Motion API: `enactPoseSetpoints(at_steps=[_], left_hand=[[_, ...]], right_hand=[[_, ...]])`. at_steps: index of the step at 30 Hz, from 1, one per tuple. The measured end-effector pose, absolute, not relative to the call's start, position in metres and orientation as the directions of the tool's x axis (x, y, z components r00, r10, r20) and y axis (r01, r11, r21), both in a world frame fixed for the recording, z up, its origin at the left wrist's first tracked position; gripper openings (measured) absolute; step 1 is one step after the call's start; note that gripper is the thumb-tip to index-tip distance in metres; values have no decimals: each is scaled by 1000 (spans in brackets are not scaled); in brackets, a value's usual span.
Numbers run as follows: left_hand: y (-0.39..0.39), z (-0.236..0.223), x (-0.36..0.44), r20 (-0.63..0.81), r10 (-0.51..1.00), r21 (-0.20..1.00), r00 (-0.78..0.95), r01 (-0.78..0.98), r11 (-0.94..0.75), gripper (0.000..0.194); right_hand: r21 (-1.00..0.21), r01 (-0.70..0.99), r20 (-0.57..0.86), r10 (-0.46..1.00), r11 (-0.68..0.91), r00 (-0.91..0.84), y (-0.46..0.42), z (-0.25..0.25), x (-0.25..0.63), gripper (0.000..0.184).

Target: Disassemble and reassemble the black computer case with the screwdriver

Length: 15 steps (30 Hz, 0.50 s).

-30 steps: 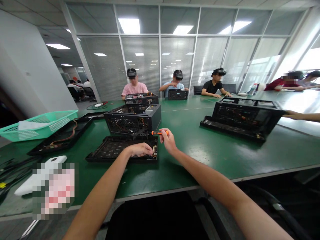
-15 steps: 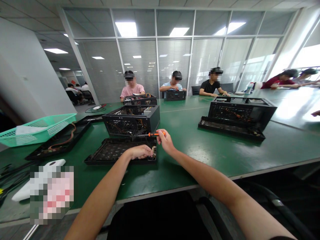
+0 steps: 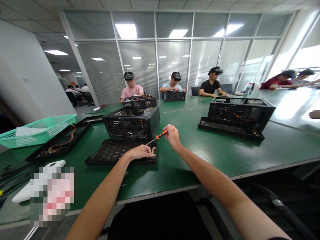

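My right hand (image 3: 173, 136) is closed around the orange-and-black handle of a screwdriver (image 3: 162, 134). The screwdriver's shaft slants down to the left, its tip close above my left hand (image 3: 140, 152). That left hand has its fingers pinched together at the right end of a black computer case panel (image 3: 110, 152), which lies flat on the green table. Beside the fingertips is a small pale part (image 3: 154, 151) that looks like a circuit board; whether anything is between the fingers is hidden. Just behind the panel stands an open black computer case (image 3: 125, 125).
At left are a green plastic basket (image 3: 53, 125), another black panel (image 3: 60, 141), a white device (image 3: 53, 165) and black cables. A second open case (image 3: 240, 115) with its panel stands at right. Several people sit along the table's far side. A person's hand (image 3: 314, 114) shows at the right edge.
My right hand has moved slightly right, tilting the screwdriver from nearly level to tip-down toward my left hand. My left hand has stayed at the panel's right end.
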<state>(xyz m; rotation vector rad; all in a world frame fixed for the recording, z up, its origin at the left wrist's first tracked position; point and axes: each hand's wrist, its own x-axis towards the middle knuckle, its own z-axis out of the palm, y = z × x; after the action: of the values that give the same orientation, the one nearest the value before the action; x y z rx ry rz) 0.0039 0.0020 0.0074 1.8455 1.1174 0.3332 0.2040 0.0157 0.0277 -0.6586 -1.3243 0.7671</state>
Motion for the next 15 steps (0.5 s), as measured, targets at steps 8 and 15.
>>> enactPoseSetpoints(at_steps=[8,15], left_hand=[[1,3,-2,-158,806,801,570,551,-232,44],[5,0,-5,-176,801,792,573,565,-230,43]], right_hand=[[-676,161,717,693,719,-77,15,29,215,42],[-594,279,760,640,755,-114,13,26,212,38]])
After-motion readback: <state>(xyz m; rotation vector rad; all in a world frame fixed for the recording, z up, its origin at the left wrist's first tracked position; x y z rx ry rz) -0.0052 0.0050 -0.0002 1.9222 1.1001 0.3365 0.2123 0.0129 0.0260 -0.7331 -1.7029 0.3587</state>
